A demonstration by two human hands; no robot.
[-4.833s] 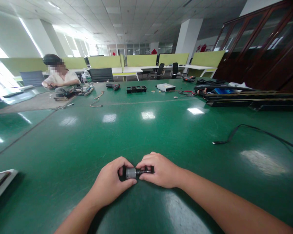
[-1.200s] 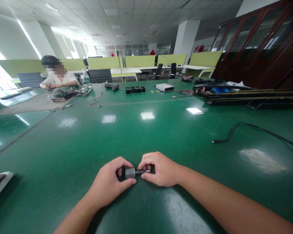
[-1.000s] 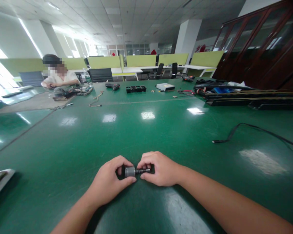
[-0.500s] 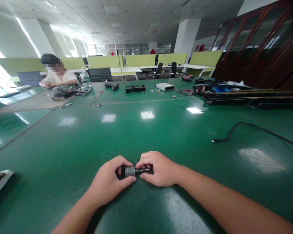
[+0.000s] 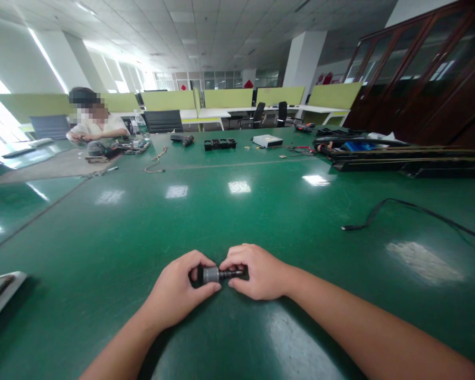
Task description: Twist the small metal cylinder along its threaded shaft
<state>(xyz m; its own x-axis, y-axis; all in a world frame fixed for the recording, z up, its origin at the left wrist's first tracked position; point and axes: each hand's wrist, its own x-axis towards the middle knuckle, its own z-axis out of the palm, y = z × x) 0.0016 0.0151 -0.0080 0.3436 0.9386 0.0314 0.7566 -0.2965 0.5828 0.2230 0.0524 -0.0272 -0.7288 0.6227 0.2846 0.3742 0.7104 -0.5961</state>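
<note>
A small grey metal cylinder with a dark ridged shaft (image 5: 211, 275) lies sideways at the table's near middle, its shaft pointing right. My left hand (image 5: 179, 289) is closed around the cylinder end, with the thumb along the near side and the fingers on the far side. At the shaft end, my right hand (image 5: 261, 273) is closed, its thumb and fingers curled about the shaft's tip. The left end is dark and partly hidden in my left palm. Both hands rest low over the green tabletop (image 5: 237, 221).
A black cable (image 5: 374, 214) lies at right, and a light-rimmed tray-like item (image 5: 8, 295) at left. Farther back are a power drill (image 5: 182, 140), a black slotted part (image 5: 220, 144), a silver box (image 5: 267, 140) and long dark rails (image 5: 380, 161). A person (image 5: 98, 124) sits back left.
My hands keep the same hold on the cylinder and shaft, with barely any movement. The view shifts slightly, and the seated person's hands have shifted a little.
</note>
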